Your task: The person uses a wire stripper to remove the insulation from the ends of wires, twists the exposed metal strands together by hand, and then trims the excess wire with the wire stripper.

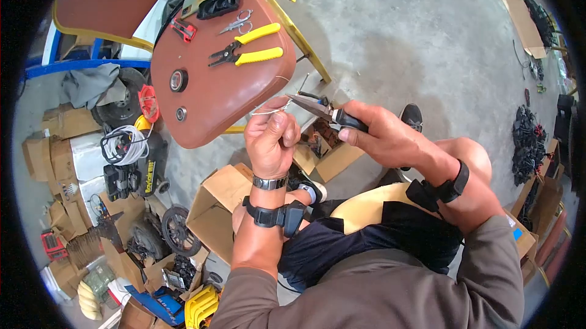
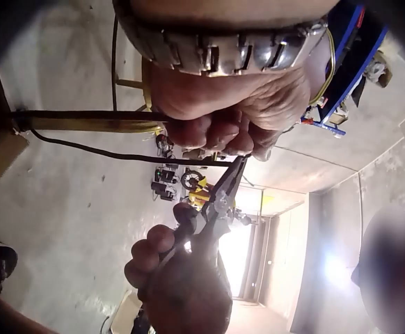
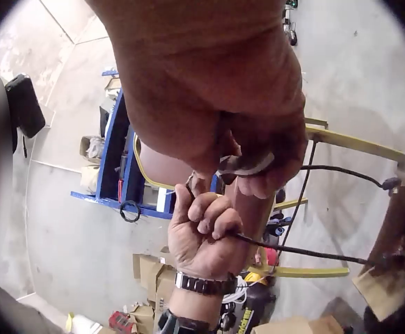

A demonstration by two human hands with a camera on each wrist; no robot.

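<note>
My left hand (image 1: pixel 271 137) grips a black cable (image 3: pixel 293 248), and thin white wire ends (image 1: pixel 268 111) stick out at its thumb and fingertips. My right hand (image 1: pixel 387 137) holds a pair of long-nose pliers (image 1: pixel 312 107) by the dark handles. The plier tips reach the wire ends just beside my left fingertips. In the left wrist view, the pliers (image 2: pixel 222 198) point up at the curled left fingers, and the cable runs off to the left. The right wrist view shows the left hand (image 3: pixel 206 233) below the right hand, which hides most of the pliers.
A brown chair seat (image 1: pixel 213 97) bears yellow-handled wire strippers (image 1: pixel 250 48), small scissors (image 1: pixel 238 22), a red tool (image 1: pixel 183 30) and two small round rolls, one being a tape roll (image 1: pixel 178 80). Below my hands stands an open cardboard box (image 1: pixel 332 161). Boxes and wheels (image 1: pixel 181 231) crowd the left floor.
</note>
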